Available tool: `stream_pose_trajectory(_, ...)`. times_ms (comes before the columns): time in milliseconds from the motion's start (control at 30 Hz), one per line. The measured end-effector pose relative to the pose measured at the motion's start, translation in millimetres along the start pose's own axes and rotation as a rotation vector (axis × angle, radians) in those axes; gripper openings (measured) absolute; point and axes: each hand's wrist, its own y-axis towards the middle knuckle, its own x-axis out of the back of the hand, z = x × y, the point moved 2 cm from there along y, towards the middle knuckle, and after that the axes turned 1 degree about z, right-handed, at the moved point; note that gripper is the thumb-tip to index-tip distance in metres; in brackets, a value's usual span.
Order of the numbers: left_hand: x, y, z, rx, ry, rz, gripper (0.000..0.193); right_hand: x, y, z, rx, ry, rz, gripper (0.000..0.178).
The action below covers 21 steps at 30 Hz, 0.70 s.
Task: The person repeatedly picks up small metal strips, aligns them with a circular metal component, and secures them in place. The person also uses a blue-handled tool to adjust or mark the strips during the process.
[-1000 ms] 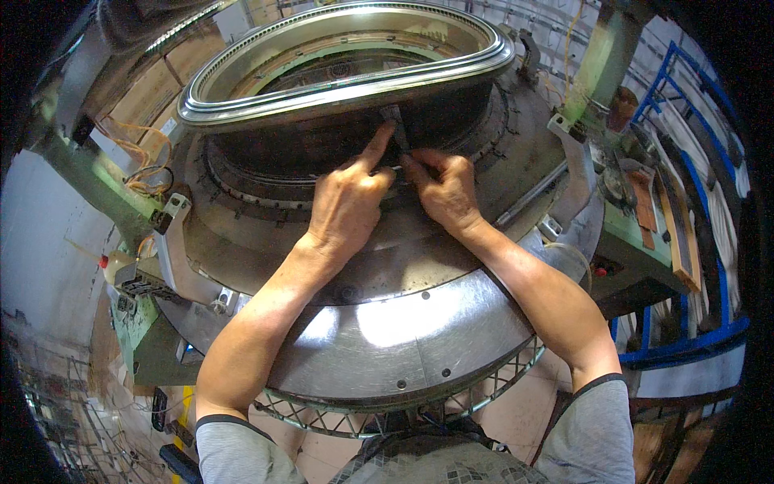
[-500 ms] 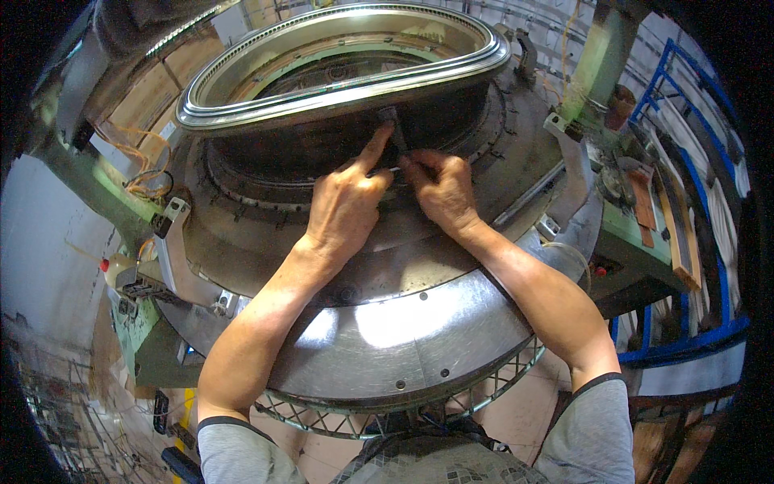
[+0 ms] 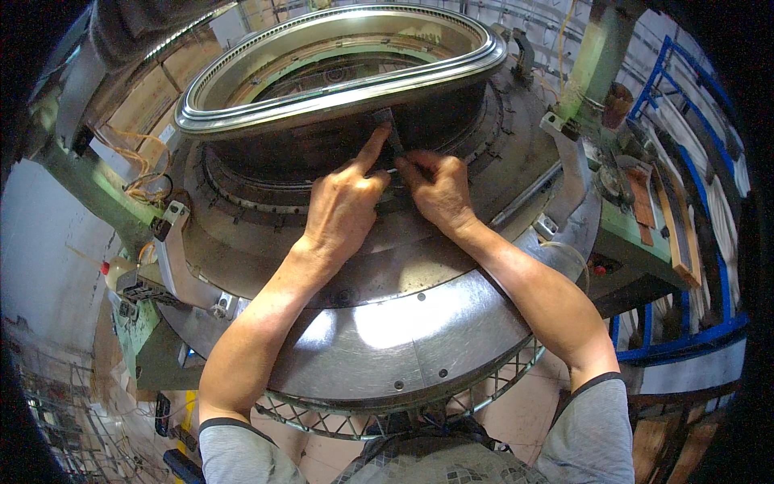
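Observation:
In front of me is a large round machine with a dark cylinder (image 3: pixel 282 157) under a shiny metal ring (image 3: pixel 322 98). My right hand (image 3: pixel 439 189) is closed, thumb and fingers pinching the lower end of a narrow, flat grey strip (image 3: pixel 394 139) that stands against the cylinder wall. My left hand (image 3: pixel 345 206) stretches its index finger up to the strip's upper end, just below the ring; its other fingers are curled and partly hidden. A thin pale sliver (image 3: pixel 392 171) shows between the two hands; I cannot make out what it is.
A wide polished metal plate (image 3: pixel 411 331) curves around the machine's front. Green uprights with grey brackets (image 3: pixel 173 250) stand left and right. Orange cables (image 3: pixel 141 165) hang at the left. A blue rack (image 3: pixel 709 218) stands on the right, beside wooden boards (image 3: pixel 677 226).
Both hands stay in nearly the same place at the cylinder wall. The strip's upper end appears tilted slightly further left.

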Motion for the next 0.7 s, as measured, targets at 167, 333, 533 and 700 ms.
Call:
stream_pose_trajectory(167, 0.1, 1.0, -0.9, -0.005, 0.003, -0.007, 0.010, 2.0, -0.1, 0.4, -0.103, 0.000, 0.045, 0.021)
stream_pose_trajectory(333, -0.2, 1.5, -0.9, -0.005, 0.016, 0.009, 0.011, -0.3, 0.5, -0.7, -0.038, -0.015, 0.019, 0.017)
stream_pose_trajectory(533, 1.0, 2.0, -1.5, 0.060, -0.004, 0.094, 0.030, 0.6, 0.4, 1.0, -0.082, -0.018, 0.028, 0.020)
stream_pose_trajectory(700, 1.7, 3.1, -2.8, 0.061, 0.006, 0.106, 0.030, 1.3, 1.2, 2.8, -0.075, -0.014, 0.027, 0.019)
